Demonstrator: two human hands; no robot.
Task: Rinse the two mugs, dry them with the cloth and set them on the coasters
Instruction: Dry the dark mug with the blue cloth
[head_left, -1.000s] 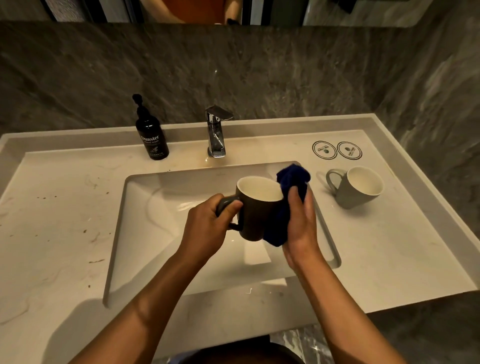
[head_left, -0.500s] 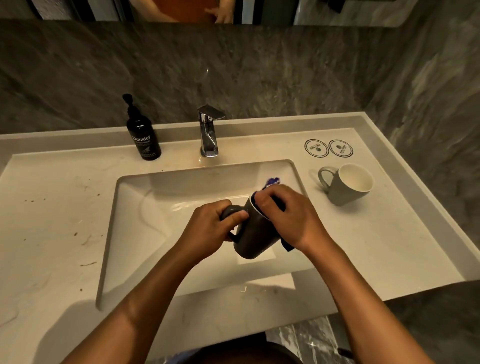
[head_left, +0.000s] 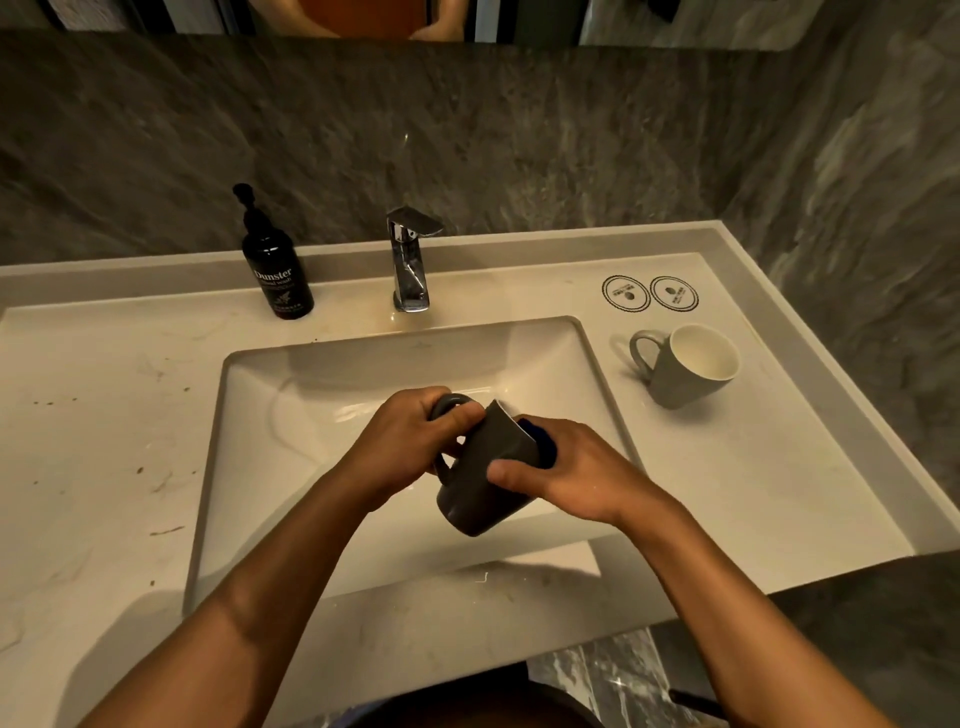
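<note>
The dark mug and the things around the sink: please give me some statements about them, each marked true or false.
1. The left hand holds the dark mug by its handle. True.
2. The blue cloth lies on the counter. False: the right hand pushes it into the mug's mouth.
3. The light grey mug stands on a coaster. False: it stands on the counter, in front of the two coasters.
4. Both coasters are bare. True.
5. Water runs from the tap. False: no stream is visible.
</note>
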